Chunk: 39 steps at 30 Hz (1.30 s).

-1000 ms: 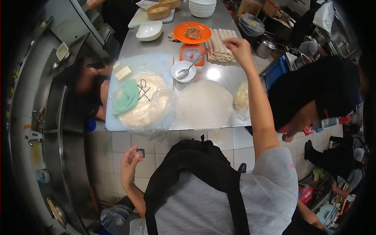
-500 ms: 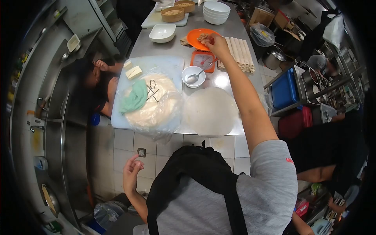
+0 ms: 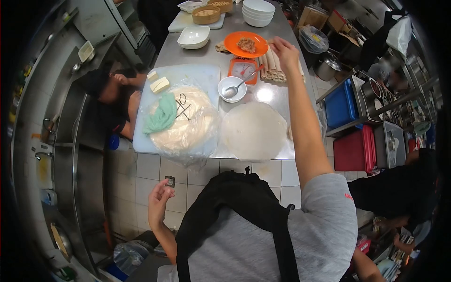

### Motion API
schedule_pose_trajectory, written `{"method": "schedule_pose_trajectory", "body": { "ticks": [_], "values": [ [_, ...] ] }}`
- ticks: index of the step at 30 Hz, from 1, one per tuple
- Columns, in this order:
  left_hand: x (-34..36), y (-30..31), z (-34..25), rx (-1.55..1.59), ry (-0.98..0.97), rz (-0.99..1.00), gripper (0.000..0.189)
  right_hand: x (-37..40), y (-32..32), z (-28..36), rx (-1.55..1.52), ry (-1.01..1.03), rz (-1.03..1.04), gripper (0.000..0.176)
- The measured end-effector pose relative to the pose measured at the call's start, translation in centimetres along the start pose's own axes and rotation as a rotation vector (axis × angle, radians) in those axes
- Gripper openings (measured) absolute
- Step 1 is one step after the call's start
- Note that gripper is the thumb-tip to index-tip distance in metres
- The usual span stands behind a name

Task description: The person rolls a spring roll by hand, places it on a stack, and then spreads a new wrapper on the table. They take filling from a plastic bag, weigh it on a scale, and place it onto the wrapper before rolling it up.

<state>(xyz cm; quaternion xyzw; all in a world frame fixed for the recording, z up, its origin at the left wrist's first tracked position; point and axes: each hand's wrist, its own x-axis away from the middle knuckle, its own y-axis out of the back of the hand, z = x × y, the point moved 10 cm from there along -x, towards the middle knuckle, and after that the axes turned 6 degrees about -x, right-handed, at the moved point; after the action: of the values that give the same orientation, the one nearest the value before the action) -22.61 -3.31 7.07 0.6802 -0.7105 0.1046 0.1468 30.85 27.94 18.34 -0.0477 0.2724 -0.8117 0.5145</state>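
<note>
My right hand (image 3: 284, 52) is raised beside the right rim of the orange plate (image 3: 233, 47), above several pale rolls (image 3: 271, 66). Its fingertips are pinched together; what is between them, if anything, is too small to make out. A mound of minced meat (image 3: 246, 44) lies on the plate, which rests on an orange dial scale (image 3: 243, 70). In front of it a spoon (image 3: 231, 91) leans in a small white bowl (image 3: 225, 83). Closest to me is a round, thin pale wrapper (image 3: 253, 131). My left hand (image 3: 160, 199) hangs over the floor, fingers loosely curled and apart, holding nothing visible.
Left on the table, a white cutting board (image 3: 143, 117) bears a plastic-covered pale stack (image 3: 188, 129), a green cloth (image 3: 162, 115) and butter-like blocks (image 3: 160, 85). White bowls (image 3: 258, 14) and bamboo steamers (image 3: 206, 15) stand farther back. Another person's arm (image 3: 134, 105) is at the left.
My right hand has left the meat and moved right, off the plate; the meat now lies as a mound on it. My left index finger has curled in slightly.
</note>
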Motion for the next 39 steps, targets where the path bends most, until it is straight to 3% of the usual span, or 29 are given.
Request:
{"method": "schedule_pose_trajectory", "body": {
  "ticks": [3,8,12,14,18,20,24,26,29,31,32,35,36,39],
  "values": [
    [-0.5,-0.3,-0.2,0.005,-0.003,0.018,0.036,1.7,5.3,1.8,-0.396,-0.082,0.123,0.035],
    [-1.5,-1.3,-0.1,-0.052,-0.006,0.076,0.038,11.4,18.2,7.5,-0.241,-0.029,-0.136,0.039],
    [-2.4,-2.7,-0.6,-0.022,0.011,0.117,0.037,19.1,25.8,8.0,0.004,-0.077,-0.310,0.033],
    [-3.0,-3.6,-0.8,-0.039,0.009,0.168,0.037,21.9,29.8,6.5,0.333,-0.126,-0.472,0.025],
    [-3.8,-4.7,-1.4,-0.052,0.014,0.208,0.038,23.1,30.2,2.6,0.511,-0.187,-0.439,0.018],
    [-3.8,-5.1,-2.0,-0.059,-0.004,0.215,0.039,22.3,30.3,1.7,1.056,-0.125,-0.376,0.016],
    [-3.7,-5.2,-2.0,-0.077,-0.009,0.232,0.039,22.8,27.1,2.9,1.288,-0.125,-0.387,0.014],
    [-3.5,-4.7,-1.5,-0.055,-0.008,0.206,0.040,22.2,26.1,2.8,1.399,-0.061,-0.208,0.014],
    [-2.9,-3.6,-0.9,-0.044,0.002,0.154,0.040,19.0,23.1,6.6,1.479,0.045,-0.212,0.016],
    [-2.5,-3.2,-0.7,-0.040,0.010,0.137,0.040,15.1,14.3,9.4,1.429,0.106,-0.064,0.019],
    [-2.4,-3.0,-0.6,-0.038,0.020,0.128,0.040,13.3,10.1,9.7,1.206,0.095,-0.037,0.026],
    [-1.9,-2.5,-0.8,-0.027,0.000,0.107,0.039,5.8,-1.2,5.7,1.064,0.385,0.320,0.037],
    [-1.6,-2.4,-1.0,-0.028,-0.013,0.102,0.039,3.2,-3.7,2.9,0.995,0.358,0.375,0.047],
    [-0.8,-1.1,-0.7,0.014,-0.028,0.060,0.036,0.3,-10.8,0.2,1.052,0.289,0.368,0.055]
  ]
}}
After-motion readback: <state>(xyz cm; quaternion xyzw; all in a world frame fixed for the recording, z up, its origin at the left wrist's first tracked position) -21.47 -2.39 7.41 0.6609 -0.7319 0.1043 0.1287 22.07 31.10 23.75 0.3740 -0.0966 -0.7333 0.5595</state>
